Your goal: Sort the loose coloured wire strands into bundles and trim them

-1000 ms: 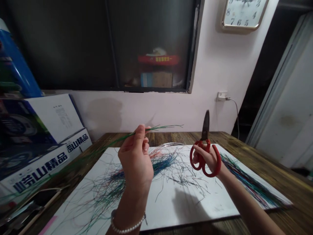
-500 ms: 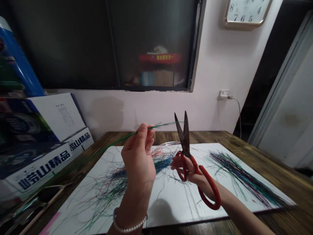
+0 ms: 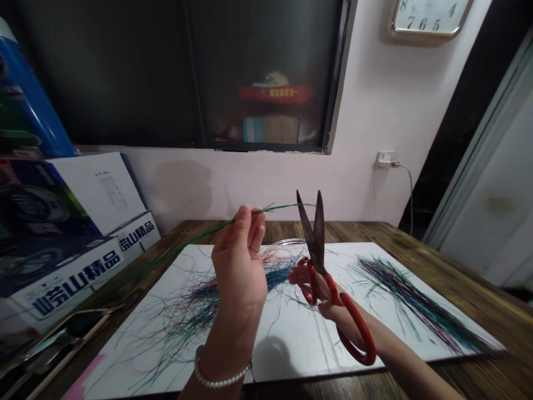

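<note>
My left hand (image 3: 239,261) pinches a long thin green strand (image 3: 212,230) between thumb and fingers, and the strand runs out to both sides of the grip. My right hand (image 3: 310,286) holds red-handled scissors (image 3: 316,239) upright, with the dark metal blades open in a V. The strand's right end reaches the blades, though I cannot tell whether it lies between them. Below my hands, a tangle of loose multicoloured fibres (image 3: 195,311) lies on a white board (image 3: 303,339), and a straighter bundle of fibres (image 3: 416,305) lies to the right.
The white board lies on a wooden table (image 3: 449,266). Printed boxes (image 3: 70,278) and a blue cylinder (image 3: 33,94) stand at the left, with tools (image 3: 62,339) at the lower left. Behind the table are a wall, a dark window, a socket and a clock.
The scissors have swung from near-vertical, almost closed, to a wider V, with the blades now near the strand's end. My left hand has shifted slightly, and the view has tilted a little.
</note>
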Demonstrator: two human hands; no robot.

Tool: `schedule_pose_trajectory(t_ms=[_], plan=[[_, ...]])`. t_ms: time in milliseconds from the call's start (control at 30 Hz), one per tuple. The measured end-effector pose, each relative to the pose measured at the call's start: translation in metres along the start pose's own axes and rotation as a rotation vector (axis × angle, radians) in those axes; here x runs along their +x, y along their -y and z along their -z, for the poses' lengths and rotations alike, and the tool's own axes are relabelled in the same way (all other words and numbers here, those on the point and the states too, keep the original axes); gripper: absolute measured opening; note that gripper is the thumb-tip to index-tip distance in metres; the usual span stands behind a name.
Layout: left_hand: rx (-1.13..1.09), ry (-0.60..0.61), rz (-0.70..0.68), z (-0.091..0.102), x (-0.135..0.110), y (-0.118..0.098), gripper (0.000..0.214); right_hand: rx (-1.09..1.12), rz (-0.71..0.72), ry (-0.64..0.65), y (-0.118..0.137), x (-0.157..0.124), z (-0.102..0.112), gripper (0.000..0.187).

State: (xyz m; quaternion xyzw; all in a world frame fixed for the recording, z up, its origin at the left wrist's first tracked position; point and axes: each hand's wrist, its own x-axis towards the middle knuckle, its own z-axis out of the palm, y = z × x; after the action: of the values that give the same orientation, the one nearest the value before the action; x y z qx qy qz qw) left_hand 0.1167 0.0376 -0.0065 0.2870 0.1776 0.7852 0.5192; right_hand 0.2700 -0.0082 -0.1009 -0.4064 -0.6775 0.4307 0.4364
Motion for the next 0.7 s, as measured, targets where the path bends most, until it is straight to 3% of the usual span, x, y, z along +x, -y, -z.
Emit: schedule_pose_trajectory(t_ms=[233,433,567,700], plan=[[0.021,-0.041,-0.02,0.002,0.003,0.0,0.008,0.05,0.002,-0.025,-0.001,0.002,-0.003,0.064],[0.058,0.005,0.006,0.003,0.002,0.004,0.007,0.016,0.035,-0.119,0.0,0.005,-0.007,0.059],[0.071,0.032,0.042,0.001,-0.003,0.008,0.007,0.025,0.071,-0.111,-0.009,0.007,-0.008,0.055],[0.078,0.047,0.086,-0.002,-0.01,0.013,0.006,0.053,0.051,-0.138,-0.002,0.004,-0.011,0.05]])
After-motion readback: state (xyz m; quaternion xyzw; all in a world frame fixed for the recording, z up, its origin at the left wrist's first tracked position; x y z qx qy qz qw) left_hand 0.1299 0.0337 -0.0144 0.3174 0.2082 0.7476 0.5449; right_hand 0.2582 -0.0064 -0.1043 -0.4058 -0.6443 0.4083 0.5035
